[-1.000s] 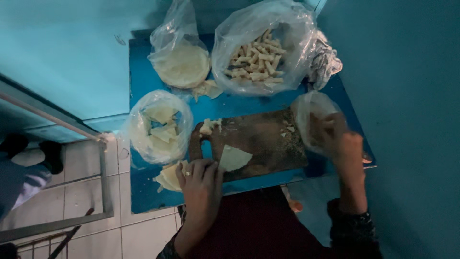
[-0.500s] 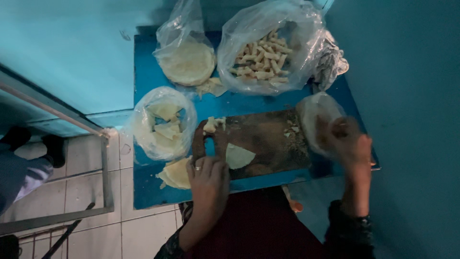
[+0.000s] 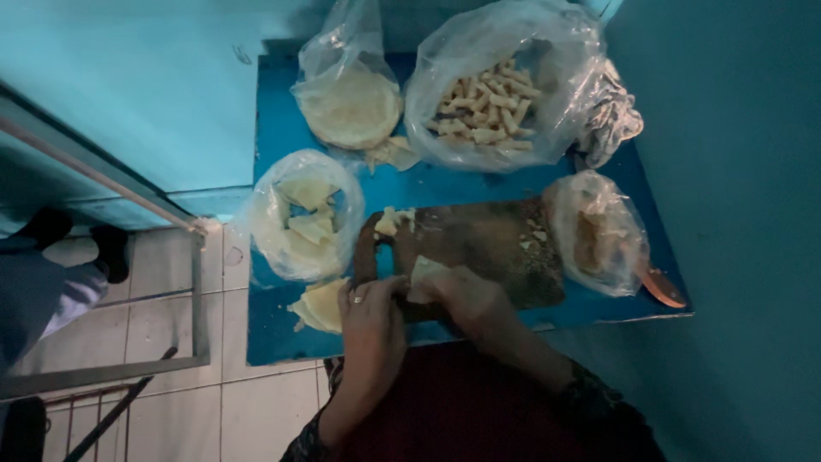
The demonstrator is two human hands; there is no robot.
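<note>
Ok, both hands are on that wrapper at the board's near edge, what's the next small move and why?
Probably finish folding the pale wrapper shut. The left hand and right hand already pinch it together on the cutting board, and finished rolls fill the far bag.

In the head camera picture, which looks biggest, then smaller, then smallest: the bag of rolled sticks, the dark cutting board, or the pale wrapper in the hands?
1. Bag of rolled sticks, though it is about level with the board.
2. Dark cutting board, a close second.
3. Pale wrapper, clearly smallest, pinched between the left hand and right hand.

Both hands — left hand (image 3: 369, 318), right hand (image 3: 466, 295) — pinch a pale wrapper (image 3: 422, 272) over the wooden board (image 3: 487, 244).
</note>
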